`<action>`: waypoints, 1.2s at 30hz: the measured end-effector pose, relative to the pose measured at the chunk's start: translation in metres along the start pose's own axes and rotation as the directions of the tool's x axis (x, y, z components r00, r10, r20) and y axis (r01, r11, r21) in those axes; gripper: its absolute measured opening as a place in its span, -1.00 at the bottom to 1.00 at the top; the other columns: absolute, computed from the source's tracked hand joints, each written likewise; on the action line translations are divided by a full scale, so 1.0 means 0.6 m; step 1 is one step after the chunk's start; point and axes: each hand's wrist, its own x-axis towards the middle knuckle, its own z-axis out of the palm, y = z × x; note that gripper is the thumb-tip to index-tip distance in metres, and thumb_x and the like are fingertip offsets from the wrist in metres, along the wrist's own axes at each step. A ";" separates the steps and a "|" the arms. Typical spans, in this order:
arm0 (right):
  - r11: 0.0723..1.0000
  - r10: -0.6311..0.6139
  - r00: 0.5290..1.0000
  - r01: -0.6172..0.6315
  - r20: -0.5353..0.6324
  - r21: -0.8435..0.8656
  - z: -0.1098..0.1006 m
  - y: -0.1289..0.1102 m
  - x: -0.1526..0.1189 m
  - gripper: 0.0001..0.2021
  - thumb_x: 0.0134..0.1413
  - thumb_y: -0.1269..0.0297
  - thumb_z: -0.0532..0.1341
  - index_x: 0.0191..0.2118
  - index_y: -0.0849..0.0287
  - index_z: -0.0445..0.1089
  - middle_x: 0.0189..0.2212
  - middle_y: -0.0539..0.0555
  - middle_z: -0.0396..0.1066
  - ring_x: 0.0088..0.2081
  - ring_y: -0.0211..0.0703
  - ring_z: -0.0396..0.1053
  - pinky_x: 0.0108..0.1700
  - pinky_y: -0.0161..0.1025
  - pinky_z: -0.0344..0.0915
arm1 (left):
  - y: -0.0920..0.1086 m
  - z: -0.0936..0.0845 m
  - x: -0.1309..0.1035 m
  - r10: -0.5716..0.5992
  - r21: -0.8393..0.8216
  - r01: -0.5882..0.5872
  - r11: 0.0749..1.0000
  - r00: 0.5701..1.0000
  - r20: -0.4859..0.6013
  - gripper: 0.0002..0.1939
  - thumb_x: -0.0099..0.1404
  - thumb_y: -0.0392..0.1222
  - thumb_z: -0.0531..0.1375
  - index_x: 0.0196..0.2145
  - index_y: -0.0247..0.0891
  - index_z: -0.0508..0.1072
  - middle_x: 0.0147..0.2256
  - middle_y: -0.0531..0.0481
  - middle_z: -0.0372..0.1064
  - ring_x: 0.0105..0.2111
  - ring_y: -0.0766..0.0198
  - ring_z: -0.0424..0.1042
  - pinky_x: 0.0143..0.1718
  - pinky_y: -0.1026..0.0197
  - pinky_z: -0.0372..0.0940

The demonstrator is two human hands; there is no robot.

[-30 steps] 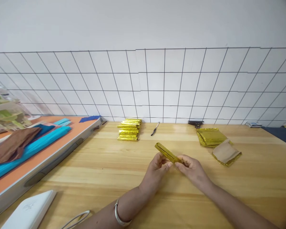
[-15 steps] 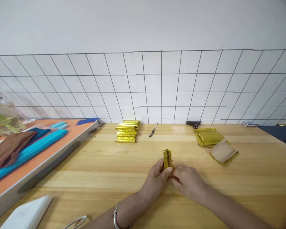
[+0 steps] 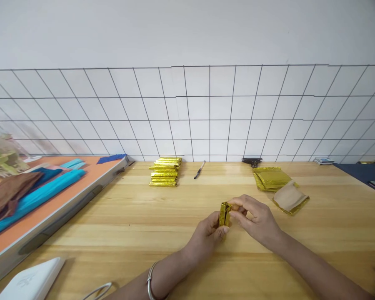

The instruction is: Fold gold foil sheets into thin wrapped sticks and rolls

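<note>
A small folded piece of gold foil paper (image 3: 223,215) stands upright above the table, shaped like a narrow tube with a slit down its front. My left hand (image 3: 210,233) is closed around its lower part, with the thumb across the front. Fingertips of my right hand (image 3: 253,216) pinch its upper right edge near the open top. To the far left of the hands lies a stack of folded gold foil strips (image 3: 164,171). Flat gold foil sheets (image 3: 275,179) lie to the right, beside one sheet turned brown side up (image 3: 290,196).
A pen (image 3: 199,170) and a black clip-like object (image 3: 251,161) lie near the tiled wall. At left, an orange board (image 3: 62,185) carries blue and brown crepe-like paper. A white box-like device (image 3: 34,280) and a cable (image 3: 98,290) sit at the front left.
My right hand has moved from the lower end of the folded gold foil paper up to its top edge. The foil paper has tilted slightly and shifted a little right.
</note>
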 end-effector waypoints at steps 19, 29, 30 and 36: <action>0.994 0.095 0.994 -0.098 0.051 0.057 -0.002 -0.012 0.002 -0.93 0.03 0.33 0.15 -0.31 0.10 0.36 -0.44 0.00 0.37 -0.42 -0.26 0.29 -0.37 -0.32 0.24 | 0.030 -0.022 -0.002 0.337 0.479 -0.251 0.841 0.936 -0.100 -0.62 0.30 -0.26 0.06 0.07 -0.11 0.21 -0.13 -0.09 0.26 -0.25 0.31 0.30 -0.31 0.28 0.26; 0.979 0.150 0.987 -0.156 0.054 0.129 0.005 -0.015 0.000 -0.93 0.01 0.33 0.16 -0.32 0.12 0.36 -0.48 -0.02 0.34 -0.46 -0.28 0.26 -0.40 -0.35 0.23 | 0.051 -0.025 -0.001 0.381 0.512 -0.285 0.811 0.920 -0.092 -0.77 0.27 -0.34 0.07 -0.11 -0.18 0.34 -0.20 -0.06 0.30 -0.28 0.34 0.32 -0.30 0.30 0.26; 0.977 0.158 0.986 -0.163 0.052 0.137 0.006 -0.015 -0.001 -0.93 0.01 0.33 0.16 -0.32 0.12 0.35 -0.48 -0.03 0.34 -0.46 -0.29 0.26 -0.40 -0.35 0.22 | 0.054 -0.024 -0.001 0.374 0.507 -0.279 0.816 0.923 -0.094 -0.79 0.27 -0.34 0.07 -0.13 -0.19 0.34 -0.21 -0.05 0.31 -0.28 0.34 0.31 -0.32 0.31 0.26; 0.957 0.213 0.975 -0.222 0.066 0.188 0.010 -0.011 -0.006 -0.92 0.02 0.29 0.16 -0.31 0.11 0.34 -0.49 -0.04 0.31 -0.47 -0.29 0.23 -0.43 -0.36 0.21 | 0.057 -0.023 -0.001 0.315 0.411 -0.244 0.879 0.942 -0.116 -0.85 0.27 -0.31 0.09 -0.20 -0.20 0.37 -0.22 -0.04 0.32 -0.30 0.34 0.31 -0.32 0.30 0.24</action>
